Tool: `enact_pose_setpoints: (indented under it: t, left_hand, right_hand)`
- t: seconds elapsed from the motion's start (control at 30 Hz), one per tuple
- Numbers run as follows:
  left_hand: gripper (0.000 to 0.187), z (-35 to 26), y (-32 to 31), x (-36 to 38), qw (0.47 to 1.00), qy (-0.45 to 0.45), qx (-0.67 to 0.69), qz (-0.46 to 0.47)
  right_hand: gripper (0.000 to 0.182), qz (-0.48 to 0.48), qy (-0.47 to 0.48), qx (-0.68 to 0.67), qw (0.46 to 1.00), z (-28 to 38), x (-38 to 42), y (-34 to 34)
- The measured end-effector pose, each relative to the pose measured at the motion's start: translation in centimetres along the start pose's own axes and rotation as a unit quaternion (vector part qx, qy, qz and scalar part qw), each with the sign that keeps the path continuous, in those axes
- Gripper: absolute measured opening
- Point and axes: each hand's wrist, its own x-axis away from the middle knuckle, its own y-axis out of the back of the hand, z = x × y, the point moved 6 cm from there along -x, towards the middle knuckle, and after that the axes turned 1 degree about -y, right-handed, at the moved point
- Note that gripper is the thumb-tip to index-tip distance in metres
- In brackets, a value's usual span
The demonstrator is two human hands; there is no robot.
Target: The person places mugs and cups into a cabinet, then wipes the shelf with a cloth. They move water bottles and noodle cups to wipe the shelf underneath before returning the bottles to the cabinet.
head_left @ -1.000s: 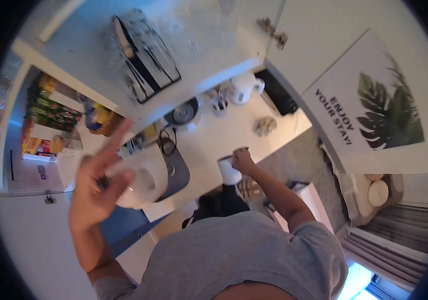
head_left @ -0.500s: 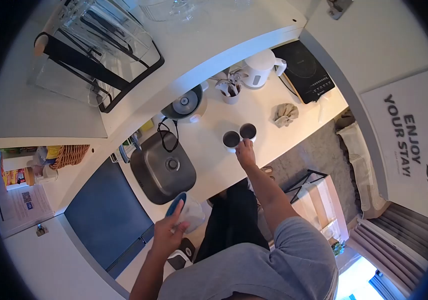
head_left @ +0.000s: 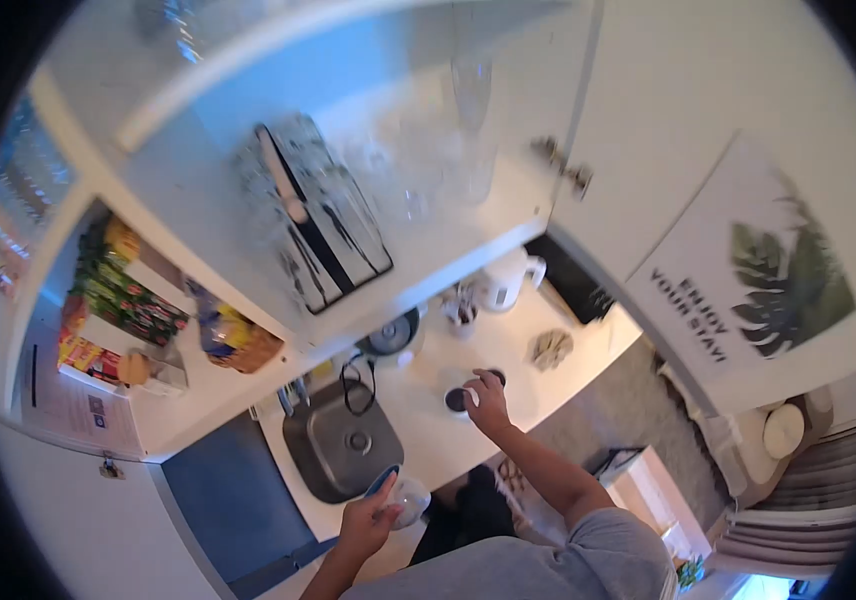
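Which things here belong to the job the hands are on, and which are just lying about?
At the hands:
clear, blue-edged container, held in the left hand
two cups on the counter, at the right hand; grip unclear

Lying about:
white kettle
utensil holder
beige bunched item
glassware rack on the shelf

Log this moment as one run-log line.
left hand: holding clear container near sink | right hand: at two cups | cups: on counter
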Motion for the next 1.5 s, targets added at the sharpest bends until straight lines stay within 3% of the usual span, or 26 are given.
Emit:
enact_pose_setpoints:
  t: [0.1, 0.13, 0.2, 0.23, 0.3, 0.37, 0.43, 0.5, 0.53, 0.6, 0.63, 0.7, 0.83, 0.9, 1.0, 1.1, 1.17, 1.4, 1.5]
  left_hand:
    - [0.055, -2.2, 2.0, 1.0, 0.999, -0.010, 0.046, -0.026]
    - [0.056, -2.6, 2.5, 1.3, 0.998, -0.003, 0.058, -0.034]
    - [0.053, -5.8, 4.5, 2.1, 0.998, -0.004, 0.050, -0.047]
    - [0.050, -6.7, 5.4, 2.5, 0.998, 0.009, 0.038, -0.054]
    - [0.050, -6.5, 6.3, 3.0, 0.995, 0.010, 0.066, -0.078]
    - [0.050, -5.9, 7.1, 3.5, 0.990, 0.016, 0.093, -0.101]
    - [0.049, -5.3, 8.0, 3.8, 0.987, 0.026, 0.085, -0.132]
    - [0.050, -4.2, 8.2, 3.9, 0.981, 0.034, 0.106, -0.158]
    - [0.051, -4.0, 8.6, 4.1, 0.975, 0.044, 0.129, -0.178]
    - [0.051, -5.2, 9.2, 4.3, 0.969, 0.045, 0.143, -0.197]
    - [0.050, -5.8, 9.4, 4.6, 0.962, 0.047, 0.163, -0.213]
    - [0.050, -5.8, 9.8, 4.7, 0.964, 0.060, 0.159, -0.207]
    - [0.050, -4.8, 9.9, 4.0, 0.966, 0.059, 0.146, -0.207]
    - [0.050, -4.6, 9.8, 3.5, 0.963, 0.057, 0.160, -0.210]
    - [0.051, -4.7, 9.6, 2.6, 0.957, 0.048, 0.179, -0.221]
    - [0.051, -4.8, 9.3, 2.1, 0.957, 0.041, 0.181, -0.221]
    - [0.051, -4.9, 9.2, 1.9, 0.960, 0.036, 0.174, -0.216]
    - [0.051, -5.1, 9.5, 2.4, 0.961, 0.057, 0.156, -0.222]
    - [0.051, -3.6, 9.1, 2.8, 0.954, 0.059, 0.179, -0.234]
  right_hand:
    - [0.022, -0.134, 0.120, -0.107, 0.978, 13.4, -11.6, 12.0]
    - [0.019, -0.172, 0.238, -0.059, 0.954, 19.2, -15.0, 17.1]
    - [0.025, -0.257, 0.337, -0.023, 0.906, 28.5, -20.1, 26.1]
    - [0.030, -0.315, 0.409, 0.029, 0.856, 32.9, -22.4, 29.9]
    - [0.026, -0.372, 0.432, 0.109, 0.814, 38.8, -28.8, 34.5]
    - [0.032, -0.344, 0.400, 0.225, 0.819, 42.3, -37.4, 36.1]
    - [0.032, -0.261, 0.245, 0.364, 0.860, 43.7, -44.6, 36.3]
    - [0.031, -0.167, 0.148, 0.420, 0.880, 43.2, -49.4, 35.5]
    - [0.031, -0.166, 0.148, 0.415, 0.882, 43.1, -50.1, 35.3]
    - [0.033, -0.023, 0.095, 0.368, 0.924, 41.7, -52.1, 34.0]
    - [0.033, -0.020, 0.096, 0.367, 0.925, 41.0, -53.3, 33.7]
    - [0.033, -0.020, 0.190, 0.388, 0.902, 41.2, -54.3, 32.9]
    - [0.031, -0.010, 0.160, 0.281, 0.946, 40.6, -53.3, 33.8]
    - [0.034, 0.045, 0.215, 0.263, 0.939, 41.8, -51.8, 33.4]
    - [0.036, 0.025, 0.273, 0.237, 0.932, 42.9, -51.0, 32.7]
    - [0.040, 0.054, 0.216, 0.240, 0.945, 44.8, -49.4, 31.3]
    - [0.040, -0.028, 0.302, 0.270, 0.914, 45.8, -50.2, 29.4]
    - [0.042, -0.066, 0.280, 0.267, 0.920, 47.5, -50.2, 25.6]
    - [0.030, -0.061, 0.261, 0.263, 0.927, 47.6, -50.2, 25.0]
